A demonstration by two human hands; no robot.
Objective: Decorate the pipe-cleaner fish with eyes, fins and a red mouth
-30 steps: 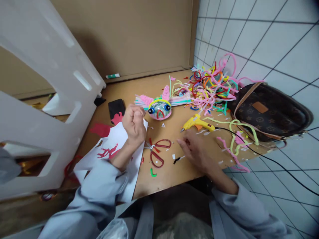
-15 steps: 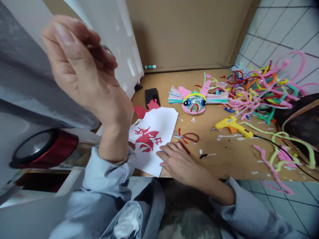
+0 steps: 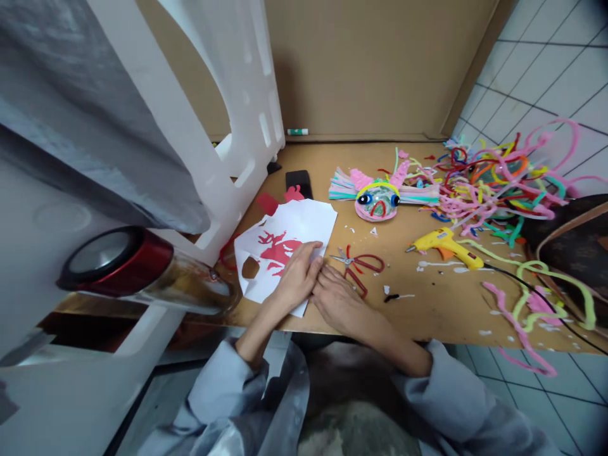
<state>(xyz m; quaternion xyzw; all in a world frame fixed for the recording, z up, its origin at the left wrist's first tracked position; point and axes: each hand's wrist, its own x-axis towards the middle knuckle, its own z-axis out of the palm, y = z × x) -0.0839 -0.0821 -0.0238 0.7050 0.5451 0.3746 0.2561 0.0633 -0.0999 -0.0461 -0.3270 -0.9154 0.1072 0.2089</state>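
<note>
The white sheet [image 3: 311,218] lies on the table [image 3: 446,316], with the left hand [image 3: 300,275] over its right side and the right hand [image 3: 339,301] at its right edge, the 2 hands touching or nearly so. The left fingers are together and lightly bent, just right of the red paper shape [image 3: 278,253] on the sheet; the right fingers are curved, with the scissors [image 3: 363,265] just beyond them. Whether either hand pinches anything cannot be told, since the fingertips and thumbs overlap where they meet. The left hand may cover part of the red shape. The dark flat object [image 3: 298,182] behind the sheet is partly covered by red paper scraps [image 3: 270,204], and the brown handbag [image 3: 570,234] is cut off at the right.
</note>
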